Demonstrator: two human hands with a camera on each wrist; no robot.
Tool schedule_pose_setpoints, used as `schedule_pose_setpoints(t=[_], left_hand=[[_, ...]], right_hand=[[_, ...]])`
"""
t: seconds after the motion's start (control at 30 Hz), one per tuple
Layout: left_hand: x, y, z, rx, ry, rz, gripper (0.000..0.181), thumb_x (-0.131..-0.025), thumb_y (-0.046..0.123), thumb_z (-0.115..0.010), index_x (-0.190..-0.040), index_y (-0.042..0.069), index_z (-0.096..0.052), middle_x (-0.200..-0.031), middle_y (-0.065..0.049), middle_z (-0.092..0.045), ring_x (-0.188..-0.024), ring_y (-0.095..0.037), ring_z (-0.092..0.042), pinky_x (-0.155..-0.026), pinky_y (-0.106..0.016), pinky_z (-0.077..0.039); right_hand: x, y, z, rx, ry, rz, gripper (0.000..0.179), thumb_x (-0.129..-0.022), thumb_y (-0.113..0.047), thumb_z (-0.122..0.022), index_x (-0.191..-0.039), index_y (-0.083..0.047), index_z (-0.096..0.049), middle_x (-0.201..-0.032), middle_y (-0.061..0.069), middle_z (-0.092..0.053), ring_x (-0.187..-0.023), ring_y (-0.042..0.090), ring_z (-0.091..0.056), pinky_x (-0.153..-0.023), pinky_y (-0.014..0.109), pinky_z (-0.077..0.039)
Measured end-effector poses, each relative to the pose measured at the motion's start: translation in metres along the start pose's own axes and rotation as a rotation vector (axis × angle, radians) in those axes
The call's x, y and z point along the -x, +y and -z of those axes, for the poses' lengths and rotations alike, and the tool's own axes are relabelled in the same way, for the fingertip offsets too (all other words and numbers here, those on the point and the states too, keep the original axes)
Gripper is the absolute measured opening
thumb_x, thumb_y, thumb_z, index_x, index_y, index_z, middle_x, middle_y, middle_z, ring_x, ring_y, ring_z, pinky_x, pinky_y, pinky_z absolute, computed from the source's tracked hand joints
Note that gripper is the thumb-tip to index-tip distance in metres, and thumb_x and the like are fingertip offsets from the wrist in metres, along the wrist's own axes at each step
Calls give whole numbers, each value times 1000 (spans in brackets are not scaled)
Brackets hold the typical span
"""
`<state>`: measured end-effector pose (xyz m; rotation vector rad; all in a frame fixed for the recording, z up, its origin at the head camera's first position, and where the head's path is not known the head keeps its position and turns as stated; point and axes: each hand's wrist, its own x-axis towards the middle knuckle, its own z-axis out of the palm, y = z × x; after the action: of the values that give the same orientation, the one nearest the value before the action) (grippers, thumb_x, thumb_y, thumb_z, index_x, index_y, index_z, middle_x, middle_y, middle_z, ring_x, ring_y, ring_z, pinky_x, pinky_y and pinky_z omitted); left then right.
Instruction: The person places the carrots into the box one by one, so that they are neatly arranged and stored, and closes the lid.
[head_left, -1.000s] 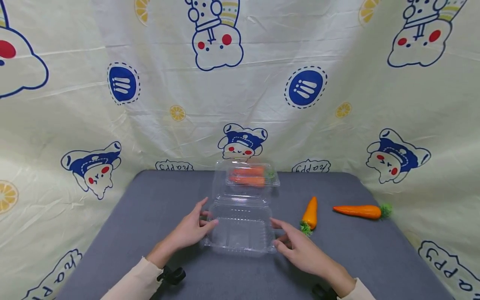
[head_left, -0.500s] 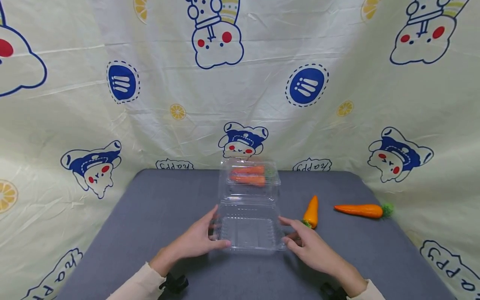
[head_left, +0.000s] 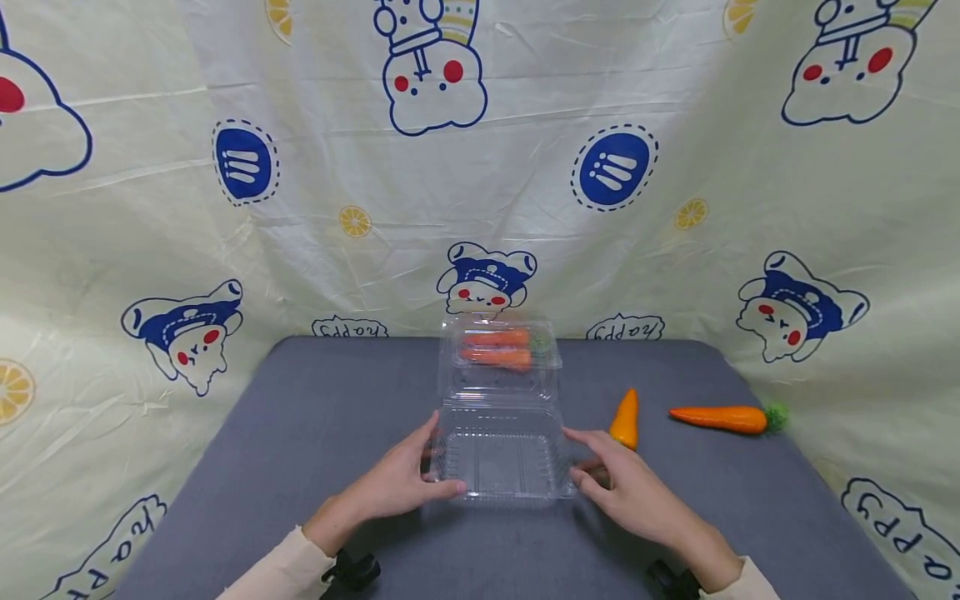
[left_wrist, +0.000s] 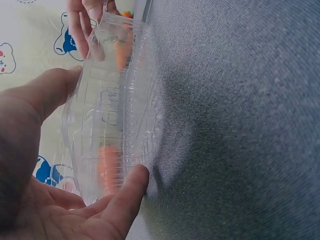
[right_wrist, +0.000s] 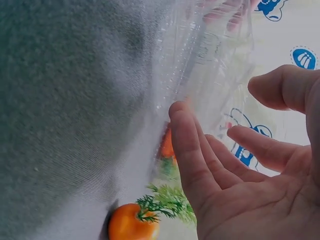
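- The transparent, rectangular hinged plastic container [head_left: 502, 471] lies opened out near the middle of the table, its base toward the person and its transparent lid [head_left: 480, 388] folded back on the far side.
- The left hand [head_left: 392, 477] is spread at the container's left side, thumb well apart from the fingers; the thumb touches the rim at the near left corner, the fingers lie along the left wall.
- The right hand [head_left: 637, 487] is at the right side, thumb and fingers apart; the index fingertip is at the right wall, and whether the thumb touches the rim I cannot tell.
- The two hands stand well apart, the width of the base between them.
- The short orange carrot with a leafy green top [head_left: 626, 419] lies just beyond the right hand, which hides its leafy end in the head view.
- The long orange carrot with a green tuft [head_left: 723, 419] lies farther right, its tuft near the table's right edge.
- Two red-orange carrots [head_left: 497, 350] show through transparent plastic at the far table edge; overlapping rims obscure what holds them.
- The grey cloth-covered table [head_left: 322, 400] has a wide strip left of the container and another in front of its near rim.
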<state>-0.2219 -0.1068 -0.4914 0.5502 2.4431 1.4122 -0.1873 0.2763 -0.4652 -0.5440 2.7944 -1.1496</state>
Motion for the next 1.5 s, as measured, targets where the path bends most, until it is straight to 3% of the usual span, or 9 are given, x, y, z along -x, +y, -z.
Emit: schedule_pose_setpoints(t=[0.37,0.57,0.73,0.93,1.17,1.27,1.4,1.5], left_hand=[[2,1,0,-6,-15,6,127,-100,37,-95,-188,5,-8,-188,-29,-35,-165,-51,-53,-115,-55,-66],[2,1,2,-22,-17,5,126,-101,39,-93,-188,6,-8,-188,-28,-36,-166,-51,-52,-117,-58,-64],[1,2,2,-33,-25,-2,126,-102,40,-93,-187,4,-7,-188,-28,-35,-166,-51,-52,-120,-60,-62],[1,1,2,-43,-30,-4,126,-102,41,-92,-187,4,-6,-188,-29,-35,-167,-50,-51,-124,-62,-58],[2,1,1,-72,-22,7,126,-102,44,-91,-188,5,-7,-188,-28,-36,-167,-49,-52,-130,-66,-52],[1,0,1,-76,-20,2,126,-102,45,-91,-188,5,-7,-188,-27,-36,-167,-48,-52,-130,-66,-52],[1,0,0,-78,-18,-13,128,-102,46,-92,-187,3,-7,-189,-28,-34,-167,-47,-52,-131,-64,-51],[2,0,0,-77,-21,-18,128,-101,48,-92,-187,2,-8,-189,-28,-33,-168,-47,-51,-131,-63,-52]], right_hand=[[-1,-5,9,92,123,52,57,-112,-11,-79,-167,-15,-62,-161,15,-68,-108,11,-82,-81,25,-66],[-4,-1,12,133,216,61,52,-112,-13,-81,-161,-21,-69,-152,10,-74,-101,6,-75,-70,25,-58],[-10,2,16,201,306,42,47,-110,-12,-83,-155,-17,-74,-143,12,-76,-95,9,-68,-64,25,-50],[-16,8,19,255,379,0,44,-107,-10,-85,-150,-11,-77,-131,14,-77,-95,15,-69,-73,27,-55],[-20,20,25,232,380,-45,45,-109,-13,-83,-153,-8,-75,-135,22,-74,-108,29,-78,-79,33,-61],[-21,25,27,198,370,-86,46,-112,-17,-81,-156,-6,-72,-143,28,-70,-116,38,-78,-90,47,-68],[-23,32,30,180,354,-137,50,-115,-26,-79,-158,-3,-69,-152,34,-63,-124,46,-76,-101,66,-66],[-24,38,31,189,332,-181,53,-116,-30,-77,-160,-2,-67,-154,37,-60,-130,52,-72,-104,70,-64]])
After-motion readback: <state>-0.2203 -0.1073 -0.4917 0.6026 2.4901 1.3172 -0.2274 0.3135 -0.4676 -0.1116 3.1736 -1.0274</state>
